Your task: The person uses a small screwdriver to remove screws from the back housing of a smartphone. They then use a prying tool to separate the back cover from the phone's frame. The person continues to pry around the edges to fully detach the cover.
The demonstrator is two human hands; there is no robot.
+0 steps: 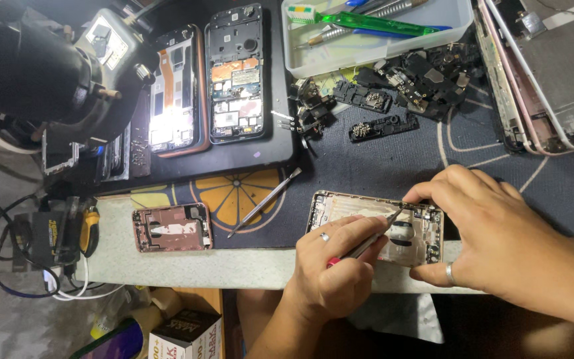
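Opened gold phone shell (375,225) at the counter (234,266) front edge, between both hands, left hand (332,266) pinching a thin red-ended tool (365,242) tipped into it, right hand (493,233) curled, gripping its far end, metal spudger (264,203) lying nearby

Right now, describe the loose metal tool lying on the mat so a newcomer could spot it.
Start at the dark work mat and find its orange citrus-slice print. The thin metal spudger lies slanted across that print, between the small pink phone housing and the opened phone. Unlike the tool in the left hand, nothing touches it.
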